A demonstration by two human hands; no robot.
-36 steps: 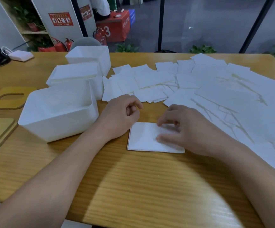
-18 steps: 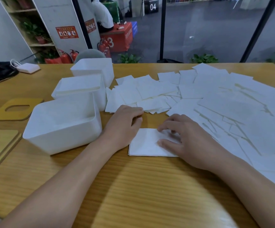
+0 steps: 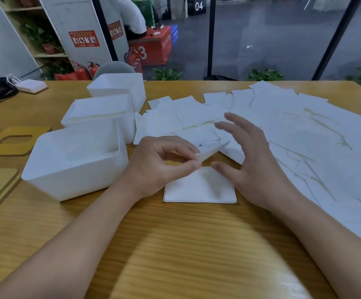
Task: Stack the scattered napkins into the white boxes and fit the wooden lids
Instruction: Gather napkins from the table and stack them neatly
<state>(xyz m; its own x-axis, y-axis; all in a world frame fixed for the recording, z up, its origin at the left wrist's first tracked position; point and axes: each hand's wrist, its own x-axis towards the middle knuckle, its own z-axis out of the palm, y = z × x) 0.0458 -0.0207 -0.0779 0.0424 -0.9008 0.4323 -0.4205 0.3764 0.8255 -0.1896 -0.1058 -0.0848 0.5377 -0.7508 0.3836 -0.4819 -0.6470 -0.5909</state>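
While the left hand (image 3: 164, 167) pinches one napkin (image 3: 212, 150) by its near corner between thumb and fingers, lifting it off the counter (image 3: 175, 244), the right hand (image 3: 250, 165) hovers just beside it with fingers spread, gripping nothing. A small stack (image 3: 199, 186) lies at centre frame under both hands. Loose napkins (image 3: 283, 130) cover the right half of the frame. Three boxes (image 3: 74, 165) stand left of centre, the middle one already filled. Wooden lids (image 3: 13, 140) lie at the far left. Napkins look thin, limp and light, so each will likely droop and slide; a corner or edge pinch suits single sheets, while a stack wants hold across two opposite edges.
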